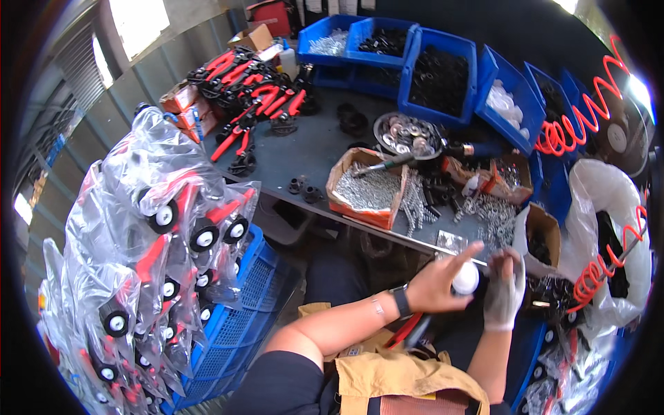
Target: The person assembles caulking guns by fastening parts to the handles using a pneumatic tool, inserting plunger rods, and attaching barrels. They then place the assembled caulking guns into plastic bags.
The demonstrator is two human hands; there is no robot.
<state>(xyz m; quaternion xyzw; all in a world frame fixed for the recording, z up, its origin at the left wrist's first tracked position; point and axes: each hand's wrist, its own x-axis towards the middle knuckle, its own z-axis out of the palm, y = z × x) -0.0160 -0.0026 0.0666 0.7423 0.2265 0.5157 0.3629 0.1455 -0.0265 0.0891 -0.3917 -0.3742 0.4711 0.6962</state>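
Observation:
My left hand (pixel 438 282), bare with a dark watch on the wrist, is closed on a white round piece (pixel 465 279) just off the bench's front edge. Its index finger points up past the piece. Beside it, my right hand (pixel 503 294) wears a pale glove with bare fingertips. Its fingers are bent inward, and what they hold, if anything, is hidden. Across my lap, below the left wrist, lies a part with a red handle (pixel 402 330) and black end. A small clear bag (pixel 452 241) lies on the bench edge near both hands.
The bench (pixel 270 162) carries an open carton of metal pins (pixel 366 190), a bowl of round parts (pixel 408 135) and piled red-and-black assemblies (pixel 252 83). Blue bins (pixel 437 76) line the back. Bagged wheeled parts (pixel 162 221) fill a blue crate (pixel 232 332) at left. Red coiled hoses (pixel 567 135) hang at right.

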